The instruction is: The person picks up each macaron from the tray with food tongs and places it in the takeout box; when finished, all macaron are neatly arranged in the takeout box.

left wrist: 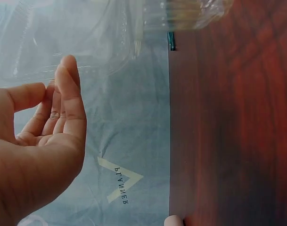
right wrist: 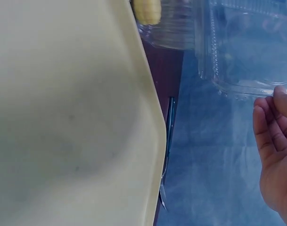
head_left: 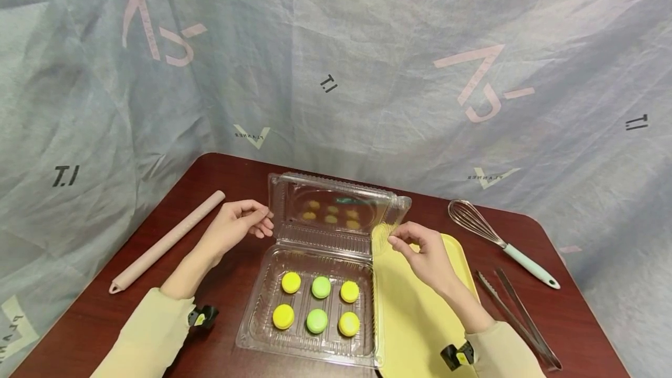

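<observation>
A clear plastic clamshell box (head_left: 247,334) stands with its hinged lid (head_left: 362,191) raised and leaning back. Several yellow macarons (head_left: 283,317) and two green macarons (head_left: 317,321) sit in rows in its base; the lid mirrors them. My left hand (head_left: 238,223) is at the lid's left edge, with thumb and fingertips pinching the rim. On the opposite side, my right hand (head_left: 425,252) pinches the lid's right edge between thumb and fingers. In the right wrist view the lid (right wrist: 251,47) reaches the fingertips of that hand (right wrist: 277,155).
A yellow tray (head_left: 415,314) lies against the box's right side, under my right forearm. Farther right are a whisk (head_left: 504,244) with a mint handle and metal tongs (head_left: 520,314). A pinkish rolling pin (head_left: 168,241) lies at left. A grey cloth (head_left: 336,74) hangs behind the table.
</observation>
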